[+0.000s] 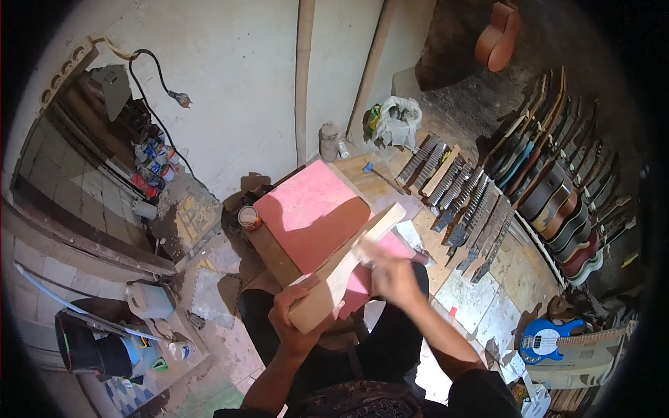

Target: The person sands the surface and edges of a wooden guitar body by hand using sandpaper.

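Head view: left hand grips wooden neck blank; right hand rubs it.

Wood piece over pad; guitar necks right; can left.

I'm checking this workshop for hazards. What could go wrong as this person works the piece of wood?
The left hand grips only the lower end of the wood piece, with no clamp visible, so it might slip under the blurred right hand. The small open can sits at the edge of the pink board and could be knocked over.
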Available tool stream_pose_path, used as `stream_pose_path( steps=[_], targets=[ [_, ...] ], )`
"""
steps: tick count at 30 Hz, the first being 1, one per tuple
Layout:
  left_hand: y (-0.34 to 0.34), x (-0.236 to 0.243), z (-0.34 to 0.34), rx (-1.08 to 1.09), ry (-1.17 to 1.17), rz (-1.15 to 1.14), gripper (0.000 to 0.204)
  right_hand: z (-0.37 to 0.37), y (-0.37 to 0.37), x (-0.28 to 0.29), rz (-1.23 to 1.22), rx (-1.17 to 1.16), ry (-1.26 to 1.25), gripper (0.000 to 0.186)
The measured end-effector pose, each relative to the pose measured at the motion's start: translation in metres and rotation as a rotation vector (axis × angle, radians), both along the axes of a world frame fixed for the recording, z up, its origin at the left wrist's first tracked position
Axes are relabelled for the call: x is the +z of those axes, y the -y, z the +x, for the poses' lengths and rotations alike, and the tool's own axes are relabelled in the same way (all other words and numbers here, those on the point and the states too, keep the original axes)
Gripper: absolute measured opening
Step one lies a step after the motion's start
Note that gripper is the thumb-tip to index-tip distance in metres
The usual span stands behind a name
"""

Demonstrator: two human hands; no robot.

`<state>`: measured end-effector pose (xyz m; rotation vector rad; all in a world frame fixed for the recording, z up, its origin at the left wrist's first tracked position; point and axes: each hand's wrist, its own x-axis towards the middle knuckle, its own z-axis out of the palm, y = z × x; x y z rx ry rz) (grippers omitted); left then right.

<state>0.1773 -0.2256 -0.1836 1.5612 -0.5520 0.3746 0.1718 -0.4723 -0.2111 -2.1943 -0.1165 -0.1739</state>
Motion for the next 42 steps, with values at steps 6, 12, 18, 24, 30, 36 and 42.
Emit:
stream_pose_path(
  steps=[6, 12, 18, 24, 30, 36, 42],
  targets=[
    [-0.003, -0.001, -0.004, 0.002, -0.04, 0.0, 0.07, -0.005, -0.026, 0.002, -0.064, -0.061, 0.223, 0.059],
    [-0.005, -0.003, 0.0, -0.007, -0.066, 0.01, 0.071, 0.026, 0.04, -0.018, -0.119, -0.281, 0.081, 0.063],
    [-0.015, -0.009, 0.0, -0.022, -0.07, 0.02, 0.072, 0.015, 0.009, -0.015, -0.24, -0.174, 0.162, 0.056],
    [-0.014, -0.009, -0.003, 0.016, -0.05, 0.053, 0.072, 0.01, -0.017, -0.004, -0.121, -0.125, 0.248, 0.054],
    [-0.015, -0.014, -0.005, -0.024, -0.049, -0.002, 0.073, 0.033, 0.052, -0.03, -0.05, -0.415, 0.176, 0.058],
    [-0.029, -0.019, -0.005, 0.02, -0.076, -0.008, 0.075, 0.007, 0.005, -0.022, -0.171, -0.173, 0.157, 0.054],
    [-0.029, -0.021, -0.008, 0.039, -0.086, 0.001, 0.073, 0.027, 0.001, -0.01, -0.123, -0.36, 0.374, 0.044]
  ],
)
